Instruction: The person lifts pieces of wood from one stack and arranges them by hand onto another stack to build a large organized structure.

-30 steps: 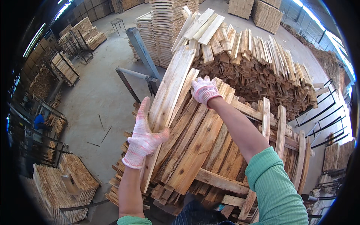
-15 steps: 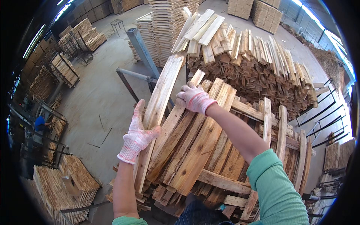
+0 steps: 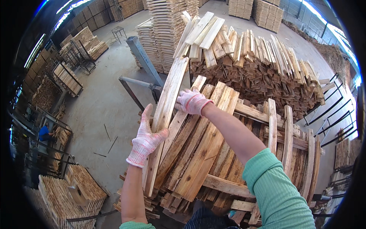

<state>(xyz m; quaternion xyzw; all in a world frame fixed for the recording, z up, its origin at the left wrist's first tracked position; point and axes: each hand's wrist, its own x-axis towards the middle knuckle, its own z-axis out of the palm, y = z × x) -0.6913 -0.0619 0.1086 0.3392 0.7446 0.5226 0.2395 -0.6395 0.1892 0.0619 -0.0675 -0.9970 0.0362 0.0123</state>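
Observation:
My left hand (image 3: 145, 142), in a white and pink knit glove, holds a long pale board (image 3: 170, 89) near its lower part. The thumb lies across the top face and the fingers stretch along the left edge. This board slants away from me, its far end by the pile behind. To its right, my gloved right hand (image 3: 193, 102) is over the far part of several rough brown boards (image 3: 202, 152). Its fingers are apart and reach toward the pale board's right edge; the fingertips are slightly blurred, and I cannot tell whether they touch it.
A large pile of loose boards (image 3: 251, 72) stands beyond, with a tall board stack (image 3: 164, 34) behind. A blue-grey metal post (image 3: 144, 59) rises left of the pale board. Crosswise slats (image 3: 288, 133) lie at right. Another stack (image 3: 70, 194) stands lower left; a person in blue (image 3: 45, 132) is far left.
My right hand has shifted left, off the brown boards' middle toward the pale board. My left hand and the pale board are slightly farther right in the picture, as the whole view has shifted a little.

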